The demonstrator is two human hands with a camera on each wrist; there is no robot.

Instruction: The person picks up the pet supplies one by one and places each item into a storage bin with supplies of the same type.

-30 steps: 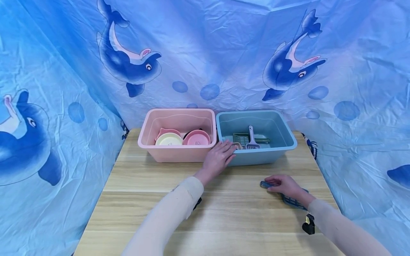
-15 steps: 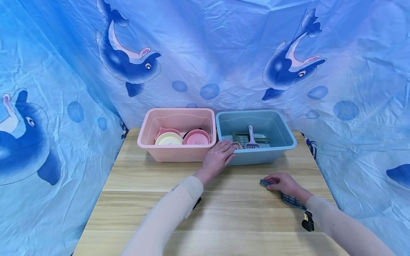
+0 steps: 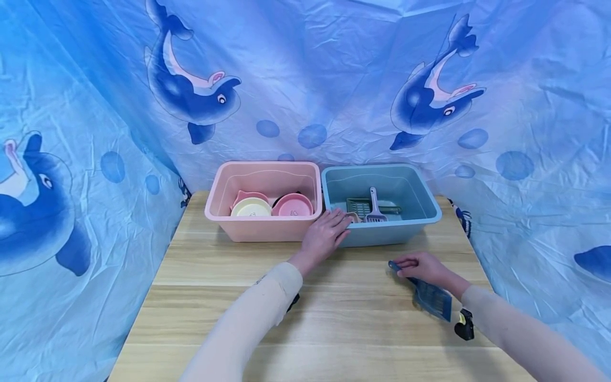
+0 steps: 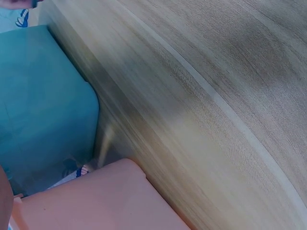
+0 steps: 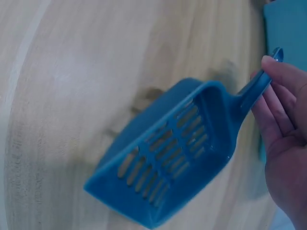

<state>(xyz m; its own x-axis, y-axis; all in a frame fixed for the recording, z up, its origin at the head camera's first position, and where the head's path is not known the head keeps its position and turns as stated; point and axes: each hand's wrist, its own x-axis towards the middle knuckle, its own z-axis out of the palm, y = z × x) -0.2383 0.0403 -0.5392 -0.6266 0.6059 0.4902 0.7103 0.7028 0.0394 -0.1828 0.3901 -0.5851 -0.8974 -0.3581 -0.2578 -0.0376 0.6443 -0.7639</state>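
My right hand (image 3: 422, 268) pinches the handle of a dark blue litter scoop (image 3: 433, 300) between thumb and fingers. In the right wrist view the slotted scoop (image 5: 177, 143) is tilted, with its shadow on the wood beside it. My left hand (image 3: 324, 232) rests with extended fingers at the front rim of the blue bin (image 3: 382, 234), by the corner where it meets the pink bin (image 3: 267, 231). Inside the blue bin lie a green slotted scoop (image 3: 360, 207), a lilac scoop (image 3: 376, 209) and a tan item (image 3: 354, 217), partly hidden by the rim and hand.
The pink bin holds a cream bowl (image 3: 252, 207), a pink bowl (image 3: 294, 206) and another pink piece (image 3: 248, 195) behind. Both bins stand at the back of the wooden table (image 3: 229, 276). A blue dolphin-print curtain (image 3: 353, 79) hangs behind and on both sides.
My right hand has raised the blue litter scoop from the table and turned it, so more of its slotted head shows. The left hand and both bins have stayed in place.
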